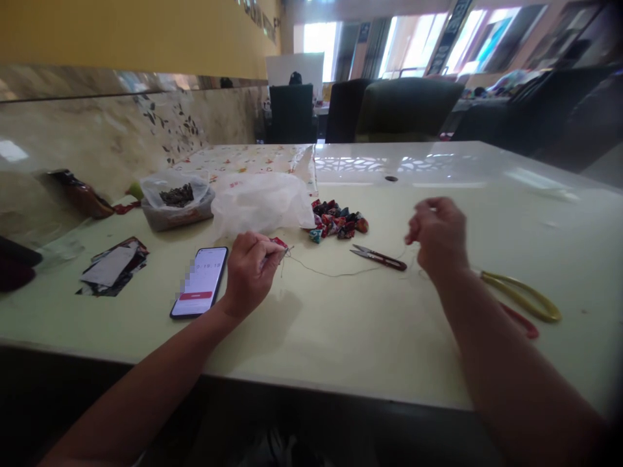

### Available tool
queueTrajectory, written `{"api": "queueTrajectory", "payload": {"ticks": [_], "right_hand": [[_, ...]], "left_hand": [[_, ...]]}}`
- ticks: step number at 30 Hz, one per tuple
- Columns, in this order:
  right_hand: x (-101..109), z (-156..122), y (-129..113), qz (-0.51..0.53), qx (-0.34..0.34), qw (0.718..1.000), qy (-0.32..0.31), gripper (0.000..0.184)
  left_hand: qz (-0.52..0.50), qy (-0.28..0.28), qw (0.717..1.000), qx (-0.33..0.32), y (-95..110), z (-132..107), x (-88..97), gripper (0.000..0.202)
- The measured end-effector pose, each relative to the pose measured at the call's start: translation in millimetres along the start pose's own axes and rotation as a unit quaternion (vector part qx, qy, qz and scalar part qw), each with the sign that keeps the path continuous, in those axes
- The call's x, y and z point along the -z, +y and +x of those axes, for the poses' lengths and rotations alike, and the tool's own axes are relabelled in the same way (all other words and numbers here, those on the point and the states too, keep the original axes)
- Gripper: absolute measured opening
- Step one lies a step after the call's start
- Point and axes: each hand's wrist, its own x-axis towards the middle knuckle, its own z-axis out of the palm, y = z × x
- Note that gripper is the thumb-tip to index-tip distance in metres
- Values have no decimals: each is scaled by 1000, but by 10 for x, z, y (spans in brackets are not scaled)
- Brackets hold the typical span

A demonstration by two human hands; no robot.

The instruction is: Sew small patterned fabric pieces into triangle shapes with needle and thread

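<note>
My left hand (pixel 253 269) is closed in a pinch on a small red patterned fabric piece (pixel 279 242), whose edge shows past the fingertips. A thin dark thread (pixel 331 275) runs from it in a slack curve over the table to the right. Raised above the table, my right hand (pixel 440 233) is closed and slightly blurred, with thread hanging below its fingertips. Whether a needle is in it I cannot tell. Between the hands lie thread snips (pixel 382 257) with dark red handles. Behind them is a pile of small colourful fabric pouches (pixel 338 224).
A phone (pixel 200 282) with a lit screen lies left of my left hand, near stacked fabric scraps (pixel 114 266). Behind stand a crumpled plastic bag (pixel 263 202) and a lined tub (pixel 178 217) of dark dried bits. A yellow-handled tool (pixel 528 295) lies partly under my right forearm.
</note>
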Motion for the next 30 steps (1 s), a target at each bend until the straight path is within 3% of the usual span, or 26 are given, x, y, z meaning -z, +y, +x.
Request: {"api": "queueTrajectory", "payload": {"ticks": [3,6,11,17,28,30], "right_hand": [[-178,-229,4,-1,-4,991,-137,8],[-178,-242,21,42,-35,985,-162,11],[112,151,56,162,-153,975,9,24],[473,542,226,127,-131,966,183,34],[724,727,388,31,-96,949,299,41],[744,722,384,68,-98,942,315,42]], "left_hand": [[-4,1,1000,17,-5,1,-6,8],[7,9,999,34,-32,19,18,9],[10,22,996,82,-119,63,71,8],[5,27,993,111,-189,73,73,8],[-3,29,992,119,-240,79,63,9],[-3,28,992,121,-243,77,65,9]]}}
